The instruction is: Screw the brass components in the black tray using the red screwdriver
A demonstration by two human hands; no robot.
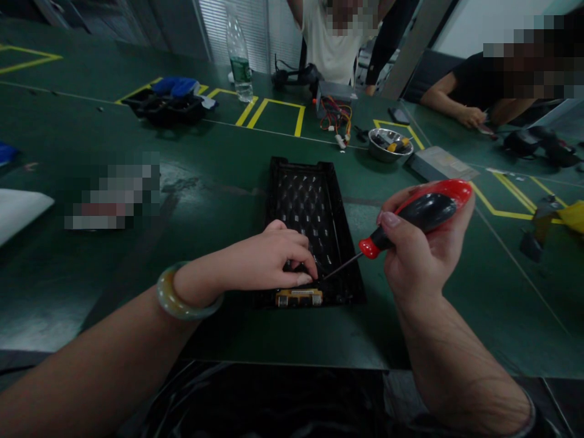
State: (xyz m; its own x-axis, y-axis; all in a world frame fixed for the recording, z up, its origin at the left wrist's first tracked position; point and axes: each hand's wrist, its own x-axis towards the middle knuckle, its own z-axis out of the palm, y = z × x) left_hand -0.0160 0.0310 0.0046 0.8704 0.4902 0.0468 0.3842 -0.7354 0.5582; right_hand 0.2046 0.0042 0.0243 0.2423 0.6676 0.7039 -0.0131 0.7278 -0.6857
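Note:
A black plastic panel (335, 201) with a patterned, pierced face lies on the green table in front of me. At its near end sits a small yellowish circuit board (298, 293) with ports. My right hand (422, 243) grips a red and black screwdriver (426, 210), its shaft slanting down left to the panel near the board. Close to that tip, my left hand (287, 258) rests on the panel with fingers curled and pinched together. Whatever is between those fingertips is too small or hidden to make out.
Beyond the panel stand a metal bowl (387, 152) of tools, a grey metal box (442, 164), a power supply (335, 100) with loose cables and a water bottle (239, 61). A black tray (164, 106) with blue items lies far left. Two people sit across the table.

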